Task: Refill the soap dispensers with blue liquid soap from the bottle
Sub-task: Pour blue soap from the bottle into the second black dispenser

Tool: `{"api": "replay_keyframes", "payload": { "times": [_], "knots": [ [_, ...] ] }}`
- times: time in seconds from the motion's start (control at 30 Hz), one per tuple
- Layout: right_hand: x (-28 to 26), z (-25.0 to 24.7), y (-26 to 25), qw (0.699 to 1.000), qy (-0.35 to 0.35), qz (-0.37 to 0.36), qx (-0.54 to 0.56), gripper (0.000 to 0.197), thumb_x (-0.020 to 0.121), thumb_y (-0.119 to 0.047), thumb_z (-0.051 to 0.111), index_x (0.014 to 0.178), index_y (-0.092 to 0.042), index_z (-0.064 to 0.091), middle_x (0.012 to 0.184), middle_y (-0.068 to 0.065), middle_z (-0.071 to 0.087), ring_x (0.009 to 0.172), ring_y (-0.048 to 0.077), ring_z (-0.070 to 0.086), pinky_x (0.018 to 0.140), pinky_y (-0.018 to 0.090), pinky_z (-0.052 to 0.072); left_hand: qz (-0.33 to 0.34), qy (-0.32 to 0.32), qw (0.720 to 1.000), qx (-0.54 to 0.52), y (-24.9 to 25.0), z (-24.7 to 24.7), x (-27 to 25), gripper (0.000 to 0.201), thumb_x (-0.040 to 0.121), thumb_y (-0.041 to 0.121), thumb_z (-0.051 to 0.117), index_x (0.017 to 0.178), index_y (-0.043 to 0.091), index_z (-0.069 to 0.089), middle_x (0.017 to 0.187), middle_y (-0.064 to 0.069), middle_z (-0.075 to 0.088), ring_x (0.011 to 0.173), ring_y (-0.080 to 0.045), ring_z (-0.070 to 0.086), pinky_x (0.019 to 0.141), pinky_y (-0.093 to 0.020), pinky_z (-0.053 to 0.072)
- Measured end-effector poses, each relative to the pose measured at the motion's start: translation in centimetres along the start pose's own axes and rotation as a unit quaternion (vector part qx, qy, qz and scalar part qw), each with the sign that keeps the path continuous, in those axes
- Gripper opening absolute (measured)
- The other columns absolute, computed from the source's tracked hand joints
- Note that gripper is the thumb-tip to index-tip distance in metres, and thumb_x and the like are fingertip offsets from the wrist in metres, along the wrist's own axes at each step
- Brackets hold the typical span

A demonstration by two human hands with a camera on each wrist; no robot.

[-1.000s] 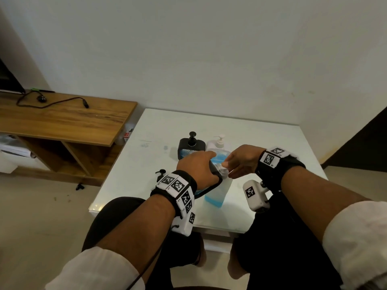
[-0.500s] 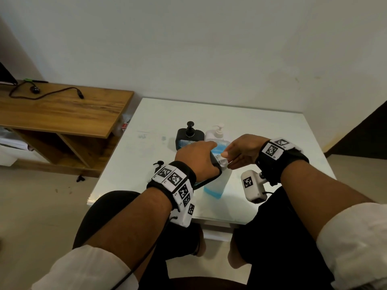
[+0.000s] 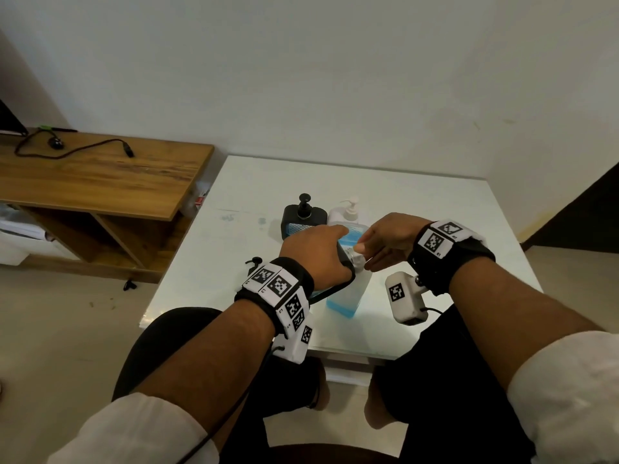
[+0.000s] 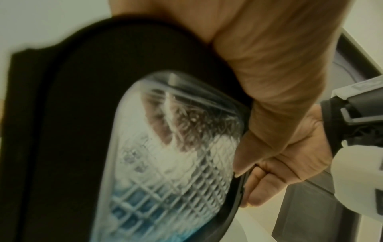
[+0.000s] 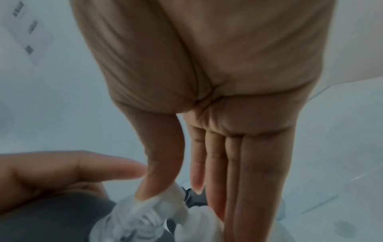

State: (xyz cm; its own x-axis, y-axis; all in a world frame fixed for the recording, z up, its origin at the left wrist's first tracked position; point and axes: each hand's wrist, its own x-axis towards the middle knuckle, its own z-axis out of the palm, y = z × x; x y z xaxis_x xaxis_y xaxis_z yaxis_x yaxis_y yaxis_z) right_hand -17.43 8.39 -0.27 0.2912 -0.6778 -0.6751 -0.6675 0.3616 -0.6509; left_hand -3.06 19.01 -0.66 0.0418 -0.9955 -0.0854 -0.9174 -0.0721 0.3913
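Over the near part of the table (image 3: pixel 435 209), the left hand (image 3: pixel 315 252) gripped a black dispenser (image 4: pixel 62 114) to steady it while the right hand (image 3: pixel 385 241) pinched its white neck fitting (image 3: pixel 356 257), apparently for refilling; the bottle (image 3: pixel 350 293) stood just behind.

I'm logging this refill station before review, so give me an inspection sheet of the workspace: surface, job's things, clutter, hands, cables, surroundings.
Surface: white table, faint smudges near its left side.
Job's things: black dispenser held tilted, a little blue soap inside; clear bottle of blue soap standing below it; second black dispenser and white pump bottle behind.
Clutter: small black pump part on the table.
Hands: left hand grips the black dispenser; right hand pinches the white neck.
Cables: black cable on the wooden shelf.
Surroundings: plain wall, beige floor.
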Motion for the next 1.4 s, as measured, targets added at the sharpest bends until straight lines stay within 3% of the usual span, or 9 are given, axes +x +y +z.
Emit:
{"api": "replay_keyframes", "payload": {
  "times": [0.1, 0.47, 0.63, 0.83, 0.93, 1.03, 1.23, 1.4],
  "knots": [
    [0.1, 0.5, -0.5, 0.999, 0.008, 0.012, -0.032, 0.038, 0.086, -0.004, 0.074, 0.119, 0.009, 0.061, 0.104, 0.026, 0.070, 0.083, 0.032, 0.071, 0.073, 0.036, 0.061, -0.007, 0.001, 1.000, -0.001, -0.1, -0.1, 0.0, 0.068, 0.078, 0.042, 0.065, 0.141, 0.030, 0.042, 0.130, 0.005, 0.058, 0.117, -0.017, 0.055, 0.093, -0.033, 0.045],
    [-0.1, 0.0, -0.6, 0.999, -0.013, -0.017, -0.038, 0.043, 0.086, -0.009, 0.076, 0.124, 0.004, 0.059, 0.100, 0.023, 0.071, 0.087, 0.033, 0.071, 0.081, 0.040, 0.060, -0.006, -0.003, 1.000, 0.010, -0.1, -0.2, 0.2, 0.067, 0.080, 0.043, 0.064, 0.141, 0.028, 0.042, 0.130, 0.004, 0.058, 0.117, -0.018, 0.055, 0.095, -0.034, 0.046],
    [0.1, 0.6, -0.8, 0.997, 0.008, -0.019, -0.068, 0.039, 0.087, -0.006, 0.075, 0.122, 0.002, 0.060, 0.091, 0.020, 0.071, 0.077, 0.029, 0.072, 0.072, 0.036, 0.061, -0.011, -0.010, 1.000, 0.009, -0.3, -0.2, 0.2, 0.071, 0.079, 0.042, 0.065, 0.143, 0.030, 0.039, 0.136, 0.005, 0.054, 0.122, -0.018, 0.052, 0.098, -0.035, 0.045],
    [0.1, -0.4, 0.0, 0.999, -0.023, -0.025, -0.025, 0.050, 0.083, -0.008, 0.079, 0.126, -0.004, 0.056, 0.108, 0.027, 0.070, 0.093, 0.035, 0.071, 0.087, 0.043, 0.059, -0.005, -0.003, 1.000, 0.008, -0.1, -0.1, -0.1, 0.066, 0.079, 0.041, 0.064, 0.141, 0.028, 0.042, 0.133, 0.005, 0.056, 0.120, -0.017, 0.053, 0.097, -0.033, 0.043],
    [0.1, -0.8, 0.2, 0.999, -0.038, -0.015, -0.013, 0.045, 0.085, -0.001, 0.075, 0.127, -0.004, 0.056, 0.107, 0.025, 0.071, 0.092, 0.036, 0.072, 0.080, 0.040, 0.061, 0.000, -0.003, 1.000, 0.008, -0.1, -0.1, 0.1, 0.066, 0.080, 0.041, 0.064, 0.141, 0.027, 0.043, 0.134, 0.004, 0.056, 0.121, -0.017, 0.052, 0.097, -0.033, 0.043],
    [0.2, -0.4, 0.0, 0.999, -0.031, 0.003, -0.028, 0.037, 0.087, -0.001, 0.073, 0.121, -0.003, 0.059, 0.100, 0.021, 0.071, 0.081, 0.031, 0.072, 0.067, 0.035, 0.061, 0.014, 0.002, 1.000, 0.024, 0.0, -0.1, 0.1, 0.062, 0.081, 0.042, 0.063, 0.138, 0.026, 0.045, 0.129, 0.003, 0.058, 0.118, -0.018, 0.055, 0.094, -0.033, 0.044],
    [0.3, -0.4, 0.1, 0.999, -0.023, -0.020, -0.032, 0.036, 0.083, -0.005, 0.078, 0.115, -0.004, 0.060, 0.103, 0.024, 0.072, 0.084, 0.032, 0.072, 0.075, 0.037, 0.061, 0.003, 0.000, 1.000, 0.014, 0.0, -0.2, 0.2, 0.060, 0.080, 0.041, 0.063, 0.135, 0.026, 0.048, 0.128, 0.004, 0.059, 0.116, -0.018, 0.055, 0.093, -0.034, 0.046],
    [0.2, -0.8, 0.2, 0.999, -0.037, -0.022, -0.024, 0.036, 0.087, -0.002, 0.073, 0.120, -0.002, 0.060, 0.104, 0.024, 0.072, 0.083, 0.031, 0.073, 0.068, 0.033, 0.062, 0.001, -0.004, 1.000, 0.015, -0.1, -0.1, 0.3, 0.061, 0.080, 0.041, 0.063, 0.137, 0.026, 0.047, 0.130, 0.004, 0.058, 0.117, -0.018, 0.055, 0.094, -0.034, 0.045]
  ]
}}
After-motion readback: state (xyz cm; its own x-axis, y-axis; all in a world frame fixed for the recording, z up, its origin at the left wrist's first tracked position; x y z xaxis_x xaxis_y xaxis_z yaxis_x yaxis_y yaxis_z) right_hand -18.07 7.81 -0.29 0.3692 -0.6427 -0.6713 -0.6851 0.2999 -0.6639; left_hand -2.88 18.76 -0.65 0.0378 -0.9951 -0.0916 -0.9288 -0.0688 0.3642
